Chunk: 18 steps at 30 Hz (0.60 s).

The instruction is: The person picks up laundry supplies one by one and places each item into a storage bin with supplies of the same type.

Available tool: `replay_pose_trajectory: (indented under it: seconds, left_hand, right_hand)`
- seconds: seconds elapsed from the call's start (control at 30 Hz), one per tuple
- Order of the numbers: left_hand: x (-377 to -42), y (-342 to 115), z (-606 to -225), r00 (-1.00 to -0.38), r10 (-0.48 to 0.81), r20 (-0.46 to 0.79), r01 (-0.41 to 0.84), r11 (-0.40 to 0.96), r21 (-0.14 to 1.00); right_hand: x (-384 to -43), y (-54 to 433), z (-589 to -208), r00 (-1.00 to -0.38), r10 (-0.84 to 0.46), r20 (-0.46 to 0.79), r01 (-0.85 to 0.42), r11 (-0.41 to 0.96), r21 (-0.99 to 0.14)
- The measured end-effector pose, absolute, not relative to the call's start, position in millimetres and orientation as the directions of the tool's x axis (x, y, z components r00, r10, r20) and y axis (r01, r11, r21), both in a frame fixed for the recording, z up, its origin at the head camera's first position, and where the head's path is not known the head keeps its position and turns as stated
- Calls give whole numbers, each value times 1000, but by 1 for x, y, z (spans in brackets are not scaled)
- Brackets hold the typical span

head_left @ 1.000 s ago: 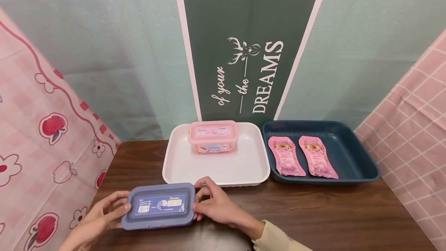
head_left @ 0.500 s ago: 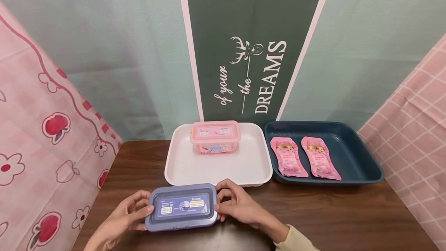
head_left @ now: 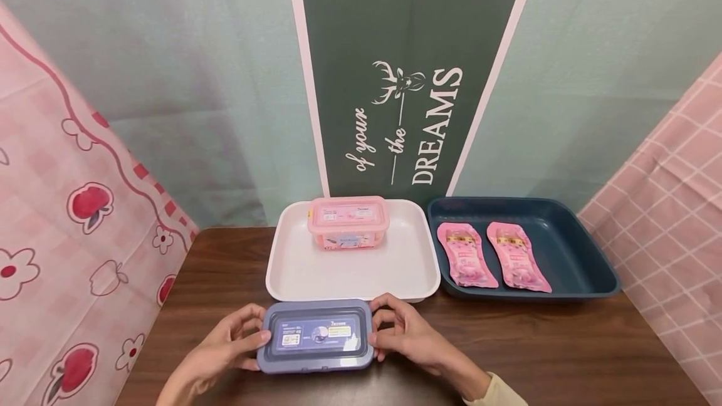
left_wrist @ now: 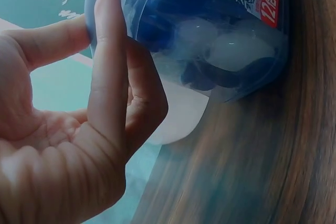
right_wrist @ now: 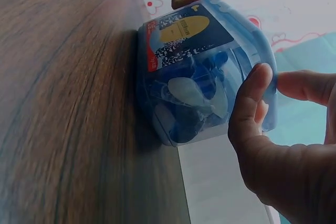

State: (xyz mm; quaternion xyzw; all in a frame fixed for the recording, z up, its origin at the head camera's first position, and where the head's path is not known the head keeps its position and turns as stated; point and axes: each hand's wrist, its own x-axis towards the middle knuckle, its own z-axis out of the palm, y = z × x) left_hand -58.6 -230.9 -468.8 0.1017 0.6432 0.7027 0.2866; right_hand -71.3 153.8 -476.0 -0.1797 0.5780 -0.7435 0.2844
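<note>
A clear plastic box with a blue lid (head_left: 317, 363) sits at the front of the table, just before the white tray (head_left: 350, 277). Blue and white pods (right_wrist: 189, 95) show through its side in both wrist views. My left hand (head_left: 228, 343) pinches the lid's left end, thumb on top and fingers at the edge. At the opposite end my right hand (head_left: 408, 337) holds the rim the same way. In the right wrist view the box's base (right_wrist: 157, 137) appears to be on the tabletop. Inside the white tray, toward its back, stands a similar pink lidded box (head_left: 348, 224).
A dark blue tray (head_left: 570, 262) stands right of the white one, with two pink pouches (head_left: 468, 255) lying in its left part. Both trays back onto a green curtain (head_left: 225, 111). Pink cloths (head_left: 84, 268) hang at either side of the brown table (head_left: 536, 349).
Both hands have moved to the right with the blue-lidded box between them, bringing it in front of the white tray. The trays, pink box and pouches stay in place.
</note>
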Motion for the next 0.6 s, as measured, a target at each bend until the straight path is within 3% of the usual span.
replay_pose_trajectory:
  seconds: [0.6]
  left_hand:
    - [-71, -199, -462, -798, 545, -256, -301, 7, 953]
  right_hand:
    - [-74, 186, -472, -774, -627, -90, 262, -188, -946]
